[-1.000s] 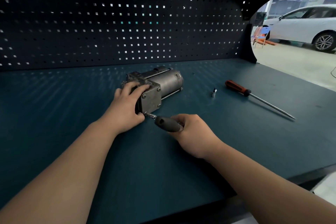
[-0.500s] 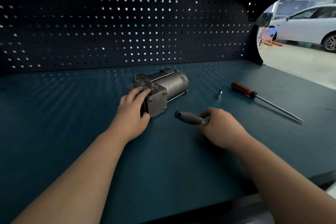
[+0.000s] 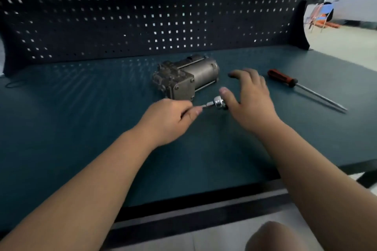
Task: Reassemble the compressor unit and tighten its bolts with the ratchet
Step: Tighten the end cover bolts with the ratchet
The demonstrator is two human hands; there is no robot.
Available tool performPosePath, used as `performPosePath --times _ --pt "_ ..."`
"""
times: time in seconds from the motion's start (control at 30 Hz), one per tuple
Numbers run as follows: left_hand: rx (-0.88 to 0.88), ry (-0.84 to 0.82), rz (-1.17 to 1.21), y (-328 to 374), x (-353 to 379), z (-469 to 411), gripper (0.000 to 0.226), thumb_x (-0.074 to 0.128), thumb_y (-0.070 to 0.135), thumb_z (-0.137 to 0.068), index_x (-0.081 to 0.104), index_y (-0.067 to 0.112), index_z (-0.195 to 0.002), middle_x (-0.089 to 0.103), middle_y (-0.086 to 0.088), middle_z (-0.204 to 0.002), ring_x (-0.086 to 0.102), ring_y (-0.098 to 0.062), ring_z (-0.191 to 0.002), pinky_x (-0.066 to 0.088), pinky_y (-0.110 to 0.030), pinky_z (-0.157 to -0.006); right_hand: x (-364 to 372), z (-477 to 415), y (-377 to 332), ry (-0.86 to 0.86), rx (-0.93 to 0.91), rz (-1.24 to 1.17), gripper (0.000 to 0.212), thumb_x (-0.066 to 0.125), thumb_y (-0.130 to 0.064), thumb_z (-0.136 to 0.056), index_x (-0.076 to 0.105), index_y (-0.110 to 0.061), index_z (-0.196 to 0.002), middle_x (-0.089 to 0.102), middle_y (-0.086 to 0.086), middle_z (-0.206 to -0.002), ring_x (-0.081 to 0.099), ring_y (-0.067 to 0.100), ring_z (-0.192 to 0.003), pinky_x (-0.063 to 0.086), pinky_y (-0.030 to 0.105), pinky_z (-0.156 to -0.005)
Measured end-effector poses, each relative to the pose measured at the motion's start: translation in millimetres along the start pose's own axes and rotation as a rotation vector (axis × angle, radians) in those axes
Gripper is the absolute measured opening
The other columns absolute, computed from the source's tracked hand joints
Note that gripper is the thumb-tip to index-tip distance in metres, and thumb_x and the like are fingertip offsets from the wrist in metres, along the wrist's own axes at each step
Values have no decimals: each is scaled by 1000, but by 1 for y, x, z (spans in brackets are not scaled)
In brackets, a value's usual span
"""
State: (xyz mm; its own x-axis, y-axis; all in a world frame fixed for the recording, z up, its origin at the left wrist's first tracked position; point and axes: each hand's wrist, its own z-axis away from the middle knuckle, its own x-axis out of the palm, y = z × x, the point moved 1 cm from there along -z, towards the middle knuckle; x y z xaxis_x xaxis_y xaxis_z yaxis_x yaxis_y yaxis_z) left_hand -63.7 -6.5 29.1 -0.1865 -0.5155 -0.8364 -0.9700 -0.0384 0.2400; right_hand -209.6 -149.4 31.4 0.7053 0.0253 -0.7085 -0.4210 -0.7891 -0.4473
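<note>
Car workshop, pegboard (image 3: 142,16) workbench (image 3: 81,128), parked car (image 3: 355,4)

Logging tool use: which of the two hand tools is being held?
The ratchet with the chrome head, pinched at its tip by the left hand just in front of the compressor; the red-handled screwdriver lies untouched on the bench.

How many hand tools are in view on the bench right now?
2. The ratchet sits in front of the compressor, its tip pinched by the left hand; the screwdriver lies to the right. The right hand may hide small parts.
</note>
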Motion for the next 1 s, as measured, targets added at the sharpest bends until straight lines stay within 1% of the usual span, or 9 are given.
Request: performPosePath --times 0.07,0.17,0.3,0.5,0.63,0.73,0.83,0.9,1.0 --pt "3 95 51 -2 -3 5 44 32 58 -88 34 28 -56 40 5 -48 43 -17 -50 34 -33 -49 3 2 -6 -73 -142 -222 43 35 -38 -95 66 -10 -106 65 9 -111 54 23 -108 39 37 -99" --pt "-65 162 137 -6 -3 6 46 32 60 -84 36 25 -55 39 4 -47 41 -14 -48 34 -33 -49 2 -1 -18 -424 26 -663 54 33 -44 -97 67 -6 -79 65 3 -66 51 10 -59 41 21 -60" --pt "-86 221 169 -15 -2 5 44 37 57 -84 41 22 -56 38 4 -47 39 -15 -48 35 -34 -49 0 -9 -18 -737 95 -973 43 44 -41 -99 62 -9 -77 57 2 -58 41 15 -48 36 22 -48" --pt "-124 255 248 -22 1 4 34 46 51 -77 42 30 -51 44 7 -50 40 -11 -48 30 -25 -48 11 -11 -16 -779 -35 -997 39 48 -41 -90 58 -5 -79 58 1 -56 40 8 -41 35 23 -48" --pt "-248 279 245 -47 -12 11 42 41 57 -75 41 24 -50 37 7 -46 34 -11 -47 30 -30 -50 -3 -18 -2 -524 124 -1231 40 45 -46 -87 59 -11 -74 52 0 -49 33 8 -35 39 23 -47" --pt "-213 107 -27 -39 -12 2 51 35 69 -69 49 21 -58 47 5 -49 46 -14 -51 38 -30 -52 -8 -26 -14 -395 38 -799 44 48 -64 -77 61 -22 -75 62 -4 -60 45 8 -43 42 26 -51" --pt "-106 -20 -226 -14 0 -20 36 39 67 -57 45 31 -59 55 7 -58 58 -21 -68 33 -28 -54 -1 -25 -30 -536 -164 -172 42 59 -61 -76 64 -20 -83 65 -5 -71 59 9 -63 47 29 -58" --pt "-19 -42 -273 -2 9 -34 32 42 64 -55 33 33 -56 51 8 -58 59 -22 -71 28 -27 -55 0 -23 -29 -648 -199 -129 29 67 -44 -82 63 -15 -81 60 -6 -66 53 6 -58 42 24 -56" --pt "142 -24 -365 -4 11 -46 36 45 65 -63 46 29 -62 62 4 -66 62 -24 -69 32 -27 -53 -25 -26 -9 -745 -135 -292 23 69 -29 -83 56 -16 -70 51 -9 -52 44 5 -44 38 21 -46"
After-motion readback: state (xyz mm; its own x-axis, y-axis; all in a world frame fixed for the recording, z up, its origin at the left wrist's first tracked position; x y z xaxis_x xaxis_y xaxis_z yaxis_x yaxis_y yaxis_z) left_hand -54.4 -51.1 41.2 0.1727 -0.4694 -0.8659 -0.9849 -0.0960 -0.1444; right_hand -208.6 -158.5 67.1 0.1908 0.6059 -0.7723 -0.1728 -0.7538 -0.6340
